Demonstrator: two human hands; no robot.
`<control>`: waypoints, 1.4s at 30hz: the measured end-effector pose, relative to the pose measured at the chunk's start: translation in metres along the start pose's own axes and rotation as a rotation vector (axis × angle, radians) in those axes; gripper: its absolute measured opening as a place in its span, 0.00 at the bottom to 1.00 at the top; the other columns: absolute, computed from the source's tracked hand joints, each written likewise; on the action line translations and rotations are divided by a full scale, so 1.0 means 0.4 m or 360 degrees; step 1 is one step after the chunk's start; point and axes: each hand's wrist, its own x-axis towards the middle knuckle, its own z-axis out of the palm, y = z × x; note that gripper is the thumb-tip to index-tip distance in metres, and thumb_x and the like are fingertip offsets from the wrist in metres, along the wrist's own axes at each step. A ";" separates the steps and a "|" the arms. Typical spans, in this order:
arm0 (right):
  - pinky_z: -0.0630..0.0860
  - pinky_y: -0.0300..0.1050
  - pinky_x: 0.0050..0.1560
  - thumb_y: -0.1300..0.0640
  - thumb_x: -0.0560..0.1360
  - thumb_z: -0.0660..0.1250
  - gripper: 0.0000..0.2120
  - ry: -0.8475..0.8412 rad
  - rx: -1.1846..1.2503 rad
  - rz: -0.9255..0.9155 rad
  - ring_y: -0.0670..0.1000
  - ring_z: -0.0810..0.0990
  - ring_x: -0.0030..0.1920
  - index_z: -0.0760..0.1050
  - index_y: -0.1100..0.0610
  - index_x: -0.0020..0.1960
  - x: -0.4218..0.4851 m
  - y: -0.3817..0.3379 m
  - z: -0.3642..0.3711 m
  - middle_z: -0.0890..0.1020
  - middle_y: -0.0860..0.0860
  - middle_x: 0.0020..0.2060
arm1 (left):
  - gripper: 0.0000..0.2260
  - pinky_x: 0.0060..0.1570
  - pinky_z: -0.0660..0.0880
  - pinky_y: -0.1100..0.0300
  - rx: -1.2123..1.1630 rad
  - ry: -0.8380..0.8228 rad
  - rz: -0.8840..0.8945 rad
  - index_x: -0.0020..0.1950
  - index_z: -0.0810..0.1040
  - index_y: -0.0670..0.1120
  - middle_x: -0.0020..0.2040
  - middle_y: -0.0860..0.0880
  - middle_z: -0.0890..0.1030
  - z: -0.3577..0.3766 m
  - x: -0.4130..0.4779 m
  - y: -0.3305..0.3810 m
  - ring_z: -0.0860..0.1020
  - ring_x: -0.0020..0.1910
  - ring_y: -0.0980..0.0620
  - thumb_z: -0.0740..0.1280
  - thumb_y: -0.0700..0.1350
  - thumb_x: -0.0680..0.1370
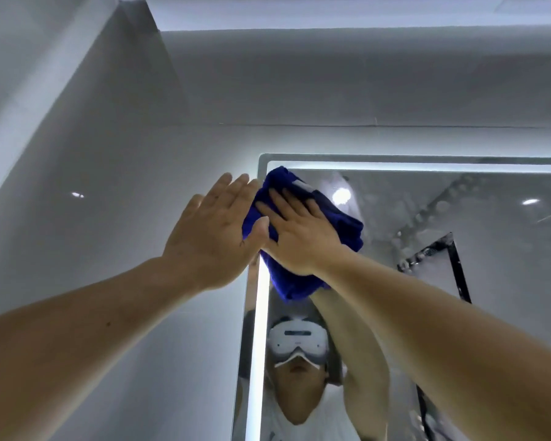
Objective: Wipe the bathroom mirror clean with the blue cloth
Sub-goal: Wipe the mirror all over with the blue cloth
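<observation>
Under the right hand [295, 232], blue cloth [341, 222].

- Blue cloth [303, 230]: deep blue, bunched and creased. It lies flat against the glass at the mirror's upper left corner, reaching from just under the top light strip down along the left light strip.
- Mirror [458, 218]: rectangular, wall-mounted, with rounded corners and a lit white strip inside its top and left edges. Glass right of the cloth shows hazy spots.
</observation>
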 end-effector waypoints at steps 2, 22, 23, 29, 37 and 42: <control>0.39 0.53 0.74 0.39 0.81 0.45 0.29 0.0002 0.0010 0.0131 0.50 0.41 0.78 0.45 0.45 0.79 0.059 0.037 -0.017 0.44 0.48 0.79 | 0.36 0.75 0.53 0.50 -0.0006 0.0059 0.0007 0.80 0.53 0.50 0.80 0.53 0.55 -0.002 -0.001 0.007 0.50 0.79 0.53 0.39 0.64 0.75; 0.34 0.53 0.72 0.37 0.79 0.43 0.31 -0.0031 -0.0061 0.0198 0.51 0.40 0.78 0.41 0.46 0.78 -0.168 0.137 0.004 0.43 0.48 0.79 | 0.33 0.76 0.51 0.49 -0.0088 -0.0001 0.0002 0.80 0.50 0.51 0.81 0.52 0.53 0.041 0.058 0.088 0.48 0.79 0.52 0.42 0.62 0.77; 0.33 0.52 0.72 0.37 0.79 0.43 0.31 -0.0054 -0.0072 0.0096 0.51 0.40 0.78 0.41 0.46 0.78 -0.164 0.116 0.008 0.43 0.47 0.79 | 0.33 0.75 0.52 0.49 -0.0079 0.0012 0.0006 0.80 0.51 0.50 0.81 0.52 0.53 0.041 0.064 0.097 0.48 0.79 0.52 0.42 0.61 0.77; 0.40 0.53 0.74 0.39 0.80 0.48 0.29 -0.0067 -0.0150 0.0068 0.49 0.42 0.77 0.43 0.44 0.78 -0.026 0.210 -0.055 0.44 0.46 0.79 | 0.31 0.75 0.50 0.51 -0.0070 0.0031 0.0025 0.80 0.51 0.51 0.81 0.53 0.53 0.060 0.061 0.136 0.48 0.79 0.52 0.41 0.61 0.78; 0.37 0.64 0.72 0.32 0.76 0.46 0.33 -0.0062 -0.0080 0.0344 0.50 0.41 0.78 0.41 0.40 0.77 0.012 0.341 -0.069 0.43 0.46 0.79 | 0.32 0.77 0.47 0.49 -0.0068 -0.0094 0.0015 0.80 0.47 0.53 0.81 0.55 0.48 0.077 0.009 0.127 0.43 0.79 0.56 0.41 0.62 0.77; 0.39 0.61 0.73 0.31 0.76 0.42 0.33 0.0028 -0.0133 0.0077 0.52 0.45 0.78 0.43 0.40 0.78 -0.141 0.286 -0.022 0.47 0.47 0.79 | 0.31 0.76 0.50 0.48 -0.0063 -0.0089 -0.0009 0.80 0.52 0.50 0.81 0.52 0.53 0.100 -0.014 0.160 0.47 0.80 0.52 0.42 0.61 0.78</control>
